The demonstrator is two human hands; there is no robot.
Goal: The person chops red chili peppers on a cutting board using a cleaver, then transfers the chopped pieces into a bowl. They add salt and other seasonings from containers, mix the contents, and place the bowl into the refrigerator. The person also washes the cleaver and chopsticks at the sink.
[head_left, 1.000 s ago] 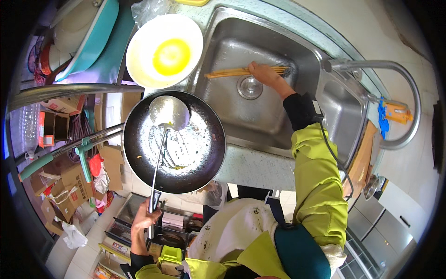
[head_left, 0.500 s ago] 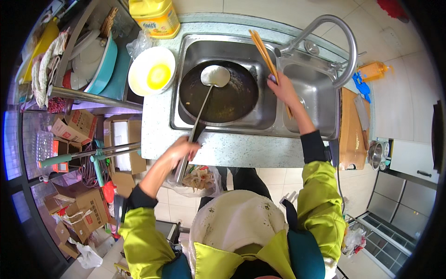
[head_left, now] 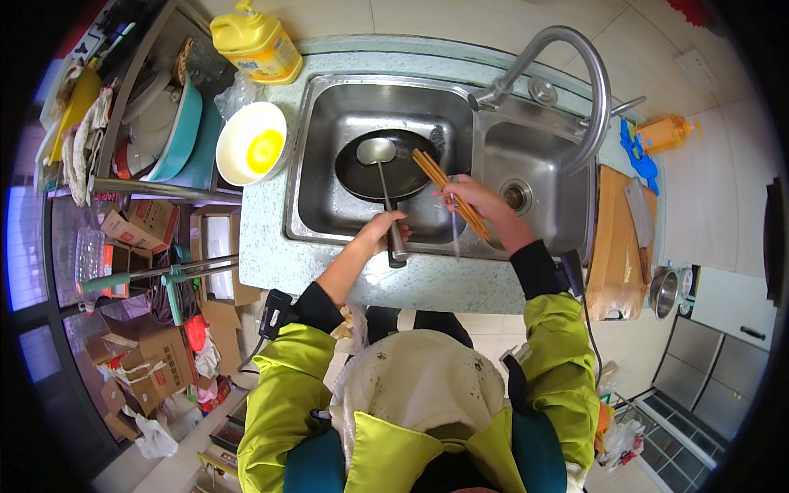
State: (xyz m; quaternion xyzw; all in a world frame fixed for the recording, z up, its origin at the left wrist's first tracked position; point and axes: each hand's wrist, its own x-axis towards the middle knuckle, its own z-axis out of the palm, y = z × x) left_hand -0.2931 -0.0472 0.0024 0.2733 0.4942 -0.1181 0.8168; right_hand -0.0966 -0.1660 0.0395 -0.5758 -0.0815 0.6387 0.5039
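A black frying pan (head_left: 352, 179) is in the larger left basin of the steel sink (head_left: 329, 228), its dark handle pointing toward me. A metal ladle (head_left: 376, 150) lies with its bowl over the pan, its shaft running back alongside the pan's handle. My left hand (head_left: 378, 232) is closed around the ladle's handle and the pan's handle together, at the sink's front rim. My right hand (head_left: 477, 201) grips a bundle of wooden chopsticks (head_left: 460, 207), slanting over the right side of the left basin. A thin clear streak hangs below the chopsticks; I cannot tell what it is.
A white bowl (head_left: 231, 156) with yellow liquid stands left of the sink, near a yellow pump jug (head_left: 256, 51). The curved faucet (head_left: 593, 90) arches over the right basin. A cutting board (head_left: 615, 271) with a cleaver (head_left: 637, 212) lies at the right. Cardboard boxes (head_left: 160, 361) crowd the lower left.
The pan sits lower in the basin and looks smaller, with the ladle still over it. My left hand has moved forward and right; the chopsticks have swung left and toward me.
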